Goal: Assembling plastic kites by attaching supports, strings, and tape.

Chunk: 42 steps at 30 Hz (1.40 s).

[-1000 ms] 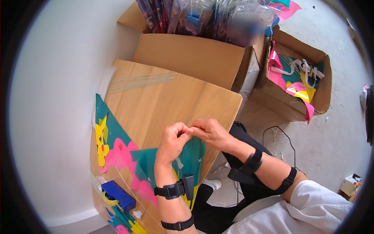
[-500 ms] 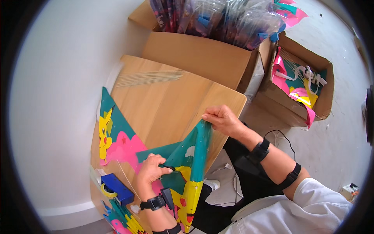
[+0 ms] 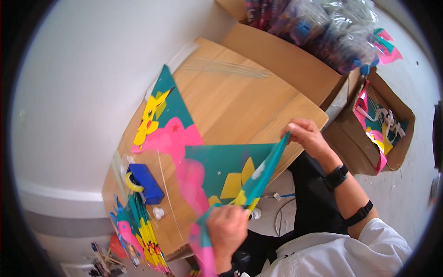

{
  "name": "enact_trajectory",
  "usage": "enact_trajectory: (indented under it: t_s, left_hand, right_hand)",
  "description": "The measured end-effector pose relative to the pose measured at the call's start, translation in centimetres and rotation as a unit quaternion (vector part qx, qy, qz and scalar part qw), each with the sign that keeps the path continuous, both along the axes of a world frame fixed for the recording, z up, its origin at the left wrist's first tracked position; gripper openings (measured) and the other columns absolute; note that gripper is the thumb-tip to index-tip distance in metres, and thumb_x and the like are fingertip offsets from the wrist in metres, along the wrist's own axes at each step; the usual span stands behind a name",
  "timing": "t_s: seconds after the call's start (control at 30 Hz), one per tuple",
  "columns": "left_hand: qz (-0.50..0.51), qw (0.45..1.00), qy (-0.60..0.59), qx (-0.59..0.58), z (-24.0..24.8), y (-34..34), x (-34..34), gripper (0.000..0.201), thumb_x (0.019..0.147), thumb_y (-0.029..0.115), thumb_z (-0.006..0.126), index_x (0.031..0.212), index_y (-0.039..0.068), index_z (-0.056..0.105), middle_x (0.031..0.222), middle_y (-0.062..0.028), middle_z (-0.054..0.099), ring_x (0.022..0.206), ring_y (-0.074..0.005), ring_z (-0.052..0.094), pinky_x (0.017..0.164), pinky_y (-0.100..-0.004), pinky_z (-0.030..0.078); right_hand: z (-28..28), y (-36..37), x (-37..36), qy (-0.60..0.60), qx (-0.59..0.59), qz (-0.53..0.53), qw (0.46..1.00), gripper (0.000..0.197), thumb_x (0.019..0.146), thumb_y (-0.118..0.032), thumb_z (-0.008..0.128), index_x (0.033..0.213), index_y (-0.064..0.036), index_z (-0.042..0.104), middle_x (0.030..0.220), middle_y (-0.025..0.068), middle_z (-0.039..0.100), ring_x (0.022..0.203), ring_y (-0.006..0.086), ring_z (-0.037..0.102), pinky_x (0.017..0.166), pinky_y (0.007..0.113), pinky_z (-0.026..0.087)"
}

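A thin printed kite sheet (image 3: pixel 221 168), green, pink and yellow, is stretched between my hands over the near edge of the table. My right hand (image 3: pixel 305 138) pinches its upper right corner, thumb against fingers. Closed in a fist around the sheet's lower edge is my left hand (image 3: pixel 227 231), slightly blurred; pink and green material hangs below it. The sheet's far part lies on the wooden table, partly over a second kite sheet (image 3: pixel 168 129) with a yellow cartoon figure, flat at the left.
A blue tape dispenser (image 3: pixel 150 187) with yellow tape stands at the table's left. Below it hang several folded kite sheets (image 3: pixel 143 226). Thin rods (image 3: pixel 226 69) lie at the far edge. Beyond are a carton (image 3: pixel 281 55) of plastic-wrapped goods and an open box (image 3: pixel 406 152).
My left hand has moved down and closed on the sheet's lower edge. The sheet has opened out flatter, with my right hand still on its corner. The whole view has shifted.
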<state>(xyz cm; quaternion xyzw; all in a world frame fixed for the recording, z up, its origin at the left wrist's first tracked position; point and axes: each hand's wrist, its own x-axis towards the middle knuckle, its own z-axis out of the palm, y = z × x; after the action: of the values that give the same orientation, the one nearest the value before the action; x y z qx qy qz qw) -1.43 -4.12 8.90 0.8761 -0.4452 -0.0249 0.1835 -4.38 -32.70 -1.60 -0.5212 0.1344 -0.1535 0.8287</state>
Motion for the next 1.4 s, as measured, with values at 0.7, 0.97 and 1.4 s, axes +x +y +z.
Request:
enact_trajectory:
  t_s: [0.7, 0.97, 1.4]
  left_hand:
    - [0.1, 0.982, -0.155, -0.035, -4.1, 7.6, -4.4, 0.019, 0.079, 0.012, 0.064, 0.096, 0.003, 0.059, 0.085, -0.0131, 0.062, 0.077, -0.0311, 0.061, 0.062, -0.0385, 0.047]
    - [0.419, 0.59, 0.386, -0.571, -2.7, 20.0, -1.1, 0.022, 0.078, -0.004, 0.056, 0.099, -0.001, 0.062, 0.09, -0.0088, 0.066, 0.08, -0.0188, 0.064, 0.077, -0.0318, 0.052]
    - [0.541, 0.722, -0.405, -0.15, 4.1, 48.7, 10.8, 0.034, 0.077, 0.0, 0.056, 0.112, -0.001, 0.056, 0.104, -0.019, 0.062, 0.096, -0.0346, 0.06, 0.086, -0.0402, 0.048]
  right_hand:
    - [0.6, 3.2, -2.0, 0.099, 0.081, 0.047, 0.991, 0.018, 0.086, -0.01, 0.058, 0.07, -0.0088, 0.051, 0.059, -0.0014, 0.051, 0.044, 0.0068, 0.047, 0.039, 0.021, 0.035]
    - [4.3, 8.4, 0.1, 0.085, 0.018, -0.019, 0.996, 0.014, 0.091, -0.019, 0.057, 0.088, -0.0051, 0.06, 0.079, 0.0042, 0.063, 0.062, 0.0076, 0.056, 0.053, 0.018, 0.045]
    - [-0.6, 14.0, 3.0, 0.194, -0.068, 0.013, 0.979, 0.012, 0.086, -0.011, 0.058, 0.076, -0.0043, 0.059, 0.068, 0.0038, 0.061, 0.055, 0.0062, 0.052, 0.049, 0.02, 0.041]
